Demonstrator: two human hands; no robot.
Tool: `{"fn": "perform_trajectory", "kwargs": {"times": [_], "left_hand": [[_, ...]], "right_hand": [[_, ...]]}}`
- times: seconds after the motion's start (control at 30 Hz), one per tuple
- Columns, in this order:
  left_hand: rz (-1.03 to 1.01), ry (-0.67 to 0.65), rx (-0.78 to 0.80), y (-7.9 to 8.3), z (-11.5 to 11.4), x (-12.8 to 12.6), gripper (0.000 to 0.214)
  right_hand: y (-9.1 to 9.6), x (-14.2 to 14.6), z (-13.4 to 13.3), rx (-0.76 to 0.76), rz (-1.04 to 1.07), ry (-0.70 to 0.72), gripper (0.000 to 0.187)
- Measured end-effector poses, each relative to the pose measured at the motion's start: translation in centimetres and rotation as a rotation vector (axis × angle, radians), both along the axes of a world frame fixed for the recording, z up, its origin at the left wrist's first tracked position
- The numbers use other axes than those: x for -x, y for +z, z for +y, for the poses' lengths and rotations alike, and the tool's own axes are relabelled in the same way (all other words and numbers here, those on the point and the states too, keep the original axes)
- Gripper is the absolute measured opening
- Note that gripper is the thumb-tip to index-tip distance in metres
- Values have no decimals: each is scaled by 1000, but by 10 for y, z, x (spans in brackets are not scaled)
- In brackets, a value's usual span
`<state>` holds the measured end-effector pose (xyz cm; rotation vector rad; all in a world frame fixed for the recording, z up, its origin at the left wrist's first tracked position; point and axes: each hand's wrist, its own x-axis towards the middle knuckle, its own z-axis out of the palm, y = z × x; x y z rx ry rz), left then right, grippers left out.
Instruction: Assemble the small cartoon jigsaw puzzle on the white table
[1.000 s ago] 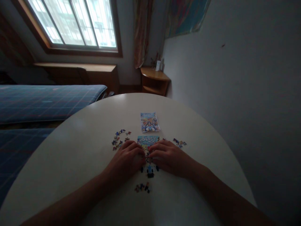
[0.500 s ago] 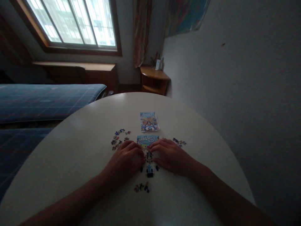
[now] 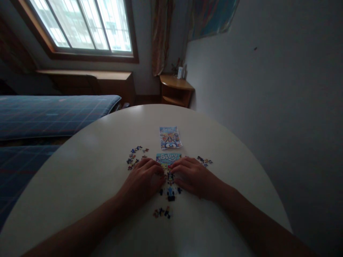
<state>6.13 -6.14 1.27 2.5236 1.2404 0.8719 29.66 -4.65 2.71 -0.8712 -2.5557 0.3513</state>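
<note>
On the white round table a partly joined jigsaw puzzle (image 3: 168, 159) with a light blue lettered top lies between my hands. My left hand (image 3: 146, 176) is at its left side, fingers curled over the edge and thumb near the lower part. From the right, my right hand (image 3: 194, 176) rests curved fingers on the puzzle, its thumb apart below them. Both hands cover the puzzle's sides, and the fingertips are dim. Just below, a light blue and dark group of puzzle pieces (image 3: 170, 193) lies close to both thumbs.
Loose jigsaw pieces (image 3: 133, 156) lie left of the puzzle, more pieces (image 3: 205, 161) lie to the right, and a small group of pieces (image 3: 162, 213) is nearest me. A printed picture sheet (image 3: 170, 137) lies beyond the puzzle. The table (image 3: 107, 142) stands beside a bed (image 3: 53, 114).
Both hands stay in nearly the same place on the puzzle, with only very slight finger movement. The pieces and the sheet have not visibly moved.
</note>
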Motion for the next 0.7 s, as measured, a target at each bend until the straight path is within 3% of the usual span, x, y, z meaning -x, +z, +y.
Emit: {"fn": "perform_trajectory", "kwargs": {"times": [0.7], "left_hand": [[-26,-13,18,2,1,0,3]], "right_hand": [[-5,-1,1,-18,-13,14,14]]}}
